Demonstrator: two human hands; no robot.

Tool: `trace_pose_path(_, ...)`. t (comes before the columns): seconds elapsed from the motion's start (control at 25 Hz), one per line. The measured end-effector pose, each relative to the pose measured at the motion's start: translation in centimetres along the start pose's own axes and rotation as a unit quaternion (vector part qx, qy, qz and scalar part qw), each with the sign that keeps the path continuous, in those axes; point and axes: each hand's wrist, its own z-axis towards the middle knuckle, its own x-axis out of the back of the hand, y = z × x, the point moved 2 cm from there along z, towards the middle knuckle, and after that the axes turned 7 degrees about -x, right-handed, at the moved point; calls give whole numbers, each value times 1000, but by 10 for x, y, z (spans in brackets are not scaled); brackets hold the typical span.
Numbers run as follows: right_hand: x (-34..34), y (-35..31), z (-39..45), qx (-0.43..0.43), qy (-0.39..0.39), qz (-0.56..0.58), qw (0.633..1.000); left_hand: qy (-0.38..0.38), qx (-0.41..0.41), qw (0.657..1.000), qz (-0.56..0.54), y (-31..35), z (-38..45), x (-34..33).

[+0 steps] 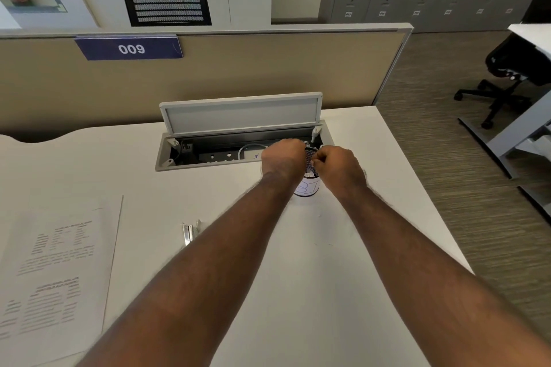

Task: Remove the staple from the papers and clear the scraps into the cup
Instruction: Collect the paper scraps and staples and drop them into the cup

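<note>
- Presumably the scraps are tiny and almost weightless, so they would be best pinched between fingertips and released low inside the cup [307, 185]; a loose staple would be stiff, sharp and easily dropped, though none can be made out.
- Something white is seen inside the cup's dark mesh rim, but whether it is scrap paper cannot be told.
- The cup is stood upright on the white desk [343, 277], just in front of the open cable tray [208, 155], and is partly hidden between both hands.
- The right hand [337, 168] is held at the rim with fingers curled together as if pinching; what is pinched, if anything, cannot be told.
- The left hand [281, 155] is closed against the cup's far left side, seemingly steadying it; a light mesh cup would tip easily.
- The papers [53, 265] are laid flat at the left edge, well apart from the cup.
- A shiny metal tool [188, 232], likely the staple remover, is left lying between them.
</note>
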Motion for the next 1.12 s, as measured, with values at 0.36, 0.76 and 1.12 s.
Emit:
trace_pose_path(0.36, -43, 91, -47, -16, -215, -40, 976, 33, 17, 989, -145, -22, -86, -60)
trace_pose_path(0.76, -66, 97, -56, 70, -126, -210, 967, -122, -104, 984, -76, 4, -130, -104)
trace_pose_path(1.12, -65, 104, -71, 33, -77, -250, 965, -110, -189, 973, 77, 16, -122, -97)
